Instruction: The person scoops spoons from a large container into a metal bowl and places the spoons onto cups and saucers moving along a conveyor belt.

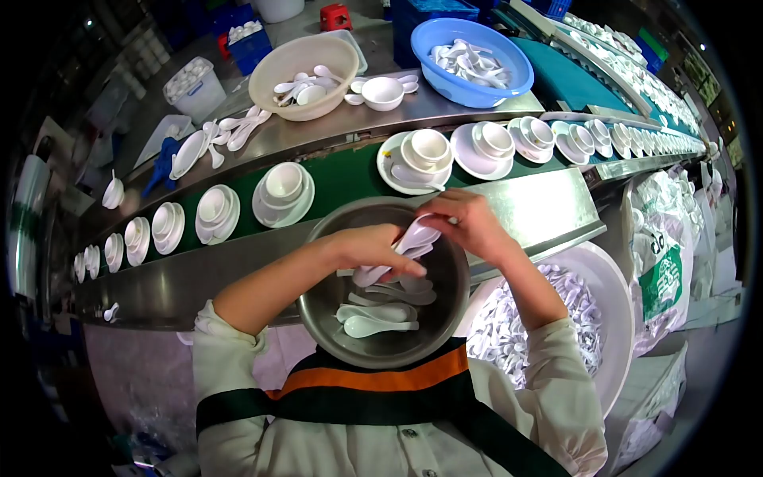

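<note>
My left hand (373,245) is wrapped around a small stack of white soup spoons (417,235), held over a steel bowl (319,306). My right hand (469,221) has its fingers closed in a pinch at the upper end of that stack, on the topmost spoon. Several more white spoons (373,324) lie loose inside the steel bowl. Just beyond my hands, a plate (389,165) on the green conveyor carries a nested bowl and cup (430,146), with a spoon at its near side.
Plate-and-cup sets (284,184) line the green conveyor belt (342,171). On the steel ledge behind stand a beige basin (266,75) and a blue basin (509,91), both holding spoons. A large white tub (612,318) full of spoons sits at my right, beside plastic sacks (660,254).
</note>
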Motion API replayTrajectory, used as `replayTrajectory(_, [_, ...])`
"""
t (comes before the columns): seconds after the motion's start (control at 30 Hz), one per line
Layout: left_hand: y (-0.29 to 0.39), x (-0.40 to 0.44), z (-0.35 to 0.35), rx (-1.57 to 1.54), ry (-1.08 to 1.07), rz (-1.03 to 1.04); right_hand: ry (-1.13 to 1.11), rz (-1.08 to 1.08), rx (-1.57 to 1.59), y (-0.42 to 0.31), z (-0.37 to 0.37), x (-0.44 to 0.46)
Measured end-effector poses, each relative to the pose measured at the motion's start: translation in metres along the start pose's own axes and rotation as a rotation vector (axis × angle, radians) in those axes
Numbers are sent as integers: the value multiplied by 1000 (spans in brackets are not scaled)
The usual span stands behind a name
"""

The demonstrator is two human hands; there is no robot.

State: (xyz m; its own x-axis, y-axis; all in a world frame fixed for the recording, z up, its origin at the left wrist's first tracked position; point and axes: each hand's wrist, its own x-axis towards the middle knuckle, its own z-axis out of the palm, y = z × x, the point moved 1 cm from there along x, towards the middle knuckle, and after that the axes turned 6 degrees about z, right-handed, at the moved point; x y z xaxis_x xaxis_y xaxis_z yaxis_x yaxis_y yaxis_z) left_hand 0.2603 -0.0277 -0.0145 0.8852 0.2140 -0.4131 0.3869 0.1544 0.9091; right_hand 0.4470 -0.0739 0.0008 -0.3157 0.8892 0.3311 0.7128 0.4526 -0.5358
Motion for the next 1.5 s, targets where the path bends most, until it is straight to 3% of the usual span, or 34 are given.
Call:
replayTrajectory(0.03, [2,-6,0,76,35,-23,48,84,50,6,-4,-3])
replayTrajectory(0.13, [-17,-13,-12,-118,57,47,173,529,357,42,-10,-11])
replayTrajectory(0.17, [-23,-12,-14,-256,56,57,219,576,342,59,-11,-10])
replayTrajectory(0.27, [-19,-10,-10,-262,87,108,395,718,271,124,6,-5])
replayTrajectory(0.3, [-17,-8,-9,-261,84,108,383,746,201,149,15,-6])
replayTrajectory(0.37, [-14,-8,-6,-251,59,124,290,888,380,164,28,-4])
replayTrajectory(0.5, [-14,-14,-7,-177,64,88,302,776,181,133,29,-2])
replayTrajectory(0.57, [-14,-13,-7,-130,107,54,159,673,-108,113,26,2])
replayTrajectory(0.63, [-15,-8,-6,-129,87,53,131,354,-289,105,41,4])
replayTrajectory(0.73, [-10,2,2,-134,63,48,103,246,-483,117,73,22])
replayTrajectory(0.83, [-7,2,5,-134,12,65,43,133,-577,117,87,40])
replayTrajectory(0.97, [-11,-11,-1,-110,94,76,60,31,-485,102,80,37])
replayTrajectory(1.07, [-18,-22,-6,-11,221,137,412,175,-100,112,61,21])
replayTrajectory(1.1, [-18,-26,-7,111,307,141,427,374,-149,119,53,15])
replayTrajectory(1.13, [-16,-28,-9,115,328,162,525,433,-155,133,46,11])
replayTrajectory(1.2, [-14,-25,-10,107,382,193,405,659,-257,173,39,2])
replayTrajectory(1.23, [-8,-24,-10,104,439,227,301,918,84,170,31,2])
replayTrajectory(1.3, [3,-17,-8,27,466,203,420,918,343,183,33,0])
replayTrajectory(1.43, [16,-3,-13,-247,488,340,398,984,407,174,24,-7])
replayTrajectory(1.5, [20,7,-18,-306,555,372,410,810,-186,150,16,-13])
